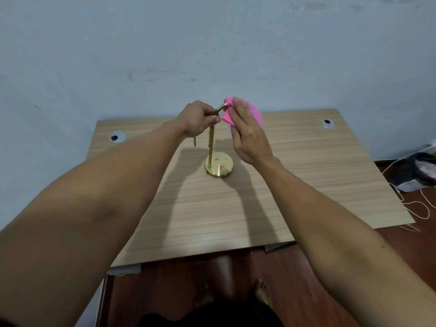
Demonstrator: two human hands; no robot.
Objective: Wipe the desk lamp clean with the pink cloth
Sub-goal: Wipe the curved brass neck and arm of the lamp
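Observation:
A brass desk lamp (210, 147) stands upright on the wooden desk (295, 175), its round base showing pink reflections. My left hand (199, 119) pinches the curved top of the lamp's stem. My right hand (247, 135) presses the pink cloth (256, 113) against the lamp's upper arc and head, which the cloth hides. The cloth bunches out above and to the right of my fingers.
Two round cable grommets sit at the desk's back corners, one on the left (117, 137) and one on the right (328, 123). A blue-grey wall stands right behind the desk. A dark basket (420, 171) and loose cords (415, 204) lie on the floor at the right.

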